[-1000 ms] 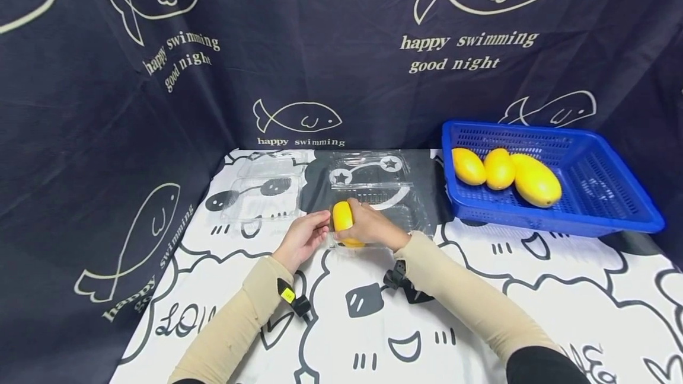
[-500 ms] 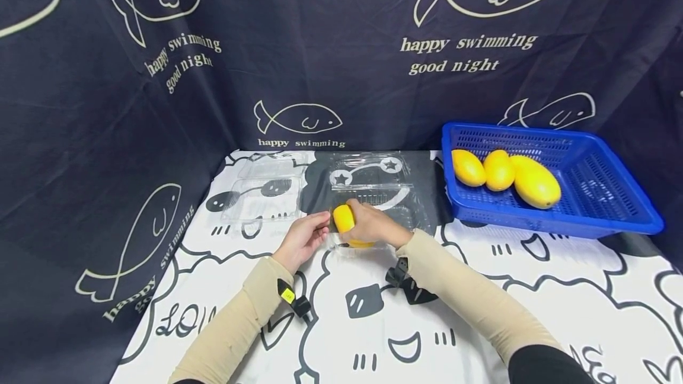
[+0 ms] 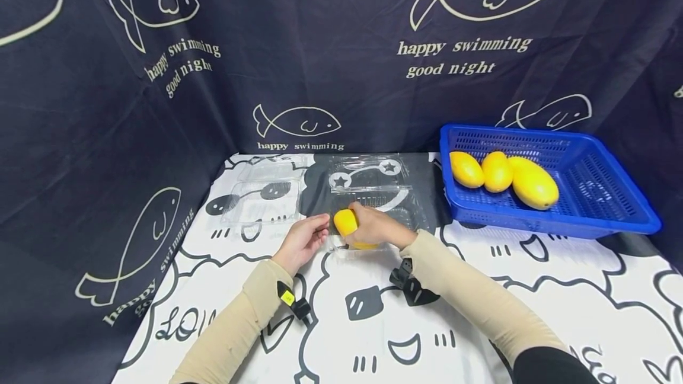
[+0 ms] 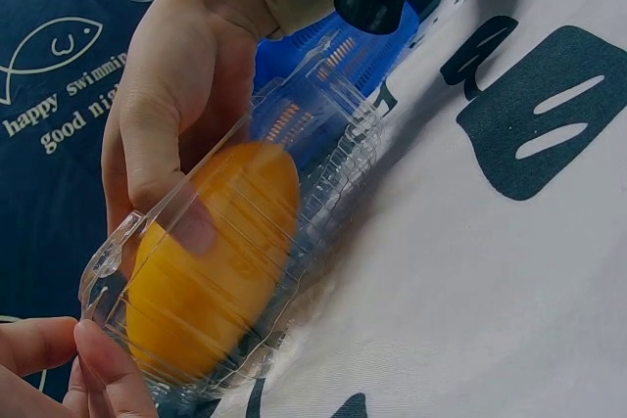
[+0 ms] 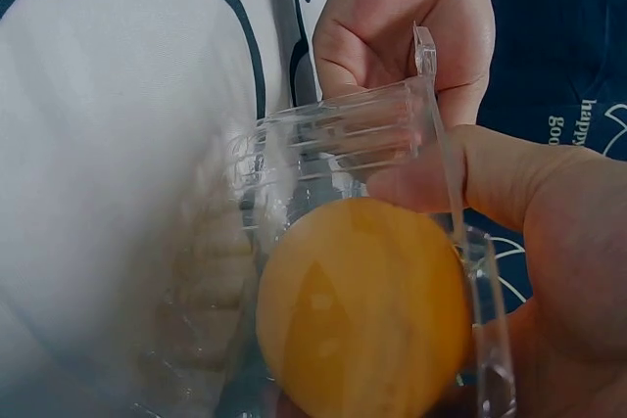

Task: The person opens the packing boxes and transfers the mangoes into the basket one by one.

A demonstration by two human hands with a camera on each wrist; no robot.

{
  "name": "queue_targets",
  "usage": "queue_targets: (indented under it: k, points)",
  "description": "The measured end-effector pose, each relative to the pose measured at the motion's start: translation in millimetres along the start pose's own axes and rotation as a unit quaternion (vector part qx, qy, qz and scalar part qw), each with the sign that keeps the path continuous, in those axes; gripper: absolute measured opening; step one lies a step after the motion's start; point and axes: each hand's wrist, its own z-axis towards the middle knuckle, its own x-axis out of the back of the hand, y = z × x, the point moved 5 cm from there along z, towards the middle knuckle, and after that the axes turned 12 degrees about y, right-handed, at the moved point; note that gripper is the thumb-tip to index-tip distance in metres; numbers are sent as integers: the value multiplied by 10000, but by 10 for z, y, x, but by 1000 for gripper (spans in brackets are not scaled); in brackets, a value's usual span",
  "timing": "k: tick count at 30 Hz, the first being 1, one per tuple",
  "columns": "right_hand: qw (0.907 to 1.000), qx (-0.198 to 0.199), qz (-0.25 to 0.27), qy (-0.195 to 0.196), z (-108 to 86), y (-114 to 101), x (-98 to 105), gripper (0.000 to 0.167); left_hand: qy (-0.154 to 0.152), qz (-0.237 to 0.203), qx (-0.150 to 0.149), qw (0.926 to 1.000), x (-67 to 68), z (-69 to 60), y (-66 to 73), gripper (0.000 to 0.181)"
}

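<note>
A yellow mango point(image 3: 345, 221) sits inside the base of a clear plastic clamshell box point(image 3: 408, 215), whose lid is folded back behind it. My right hand point(image 3: 376, 227) reaches over into the box and holds the mango, its thumb seen through the clear wall in the left wrist view. At the box's left corner, my left hand point(image 3: 303, 243) pinches the rim between thumb and fingertips, as the left wrist view shows point(image 4: 83, 364). The right wrist view shows the mango's rounded end point(image 5: 362, 310) behind the ribbed side. Part of the mango is hidden by my right hand.
A blue perforated basket point(image 3: 613, 200) stands at the right with several yellow mangoes point(image 3: 533, 182) at its left end. Another clear plastic box point(image 3: 261, 197) lies left of the first. Dark printed cloth point(image 3: 299, 46) hangs behind and at the sides of the white patterned tabletop.
My right hand has shifted slightly right with the mango, whose visible end now leans a little more to the right. My left hand stays at the box's corner.
</note>
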Motion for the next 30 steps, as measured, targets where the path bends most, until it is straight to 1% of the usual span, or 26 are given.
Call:
queue_targets:
  k: [5,10,14,15,18,21,25,30]
  points:
    - [9999,-79,-56,-62,-12,23,14,76,-19,86,-121,9999,6,-15,13,32]
    - [9999,-108,32,-82,-30,45,37,73,-139,50,-176,9997,9,-57,32,27]
    - [9999,-115,74,-89,-45,70,43,73,-69,30,-129,9999,4,-55,27,25]
    - [9998,-134,82,-77,-48,80,45,73,0,46,-107,9999,4,-39,17,24]
    - [9997,-176,140,-53,-56,101,50,74,66,14,-66,10000,6,0,-15,22]
    - [9997,-169,170,-3,-59,113,70,74,26,-28,-41,10000,1,14,-30,21]
    - [9997,-130,200,-19,-66,120,97,76,-44,-38,-47,10000,-5,3,-22,25]
    - [9998,-96,158,-10,-73,118,149,77,-54,-39,-112,9999,-6,-11,0,28]
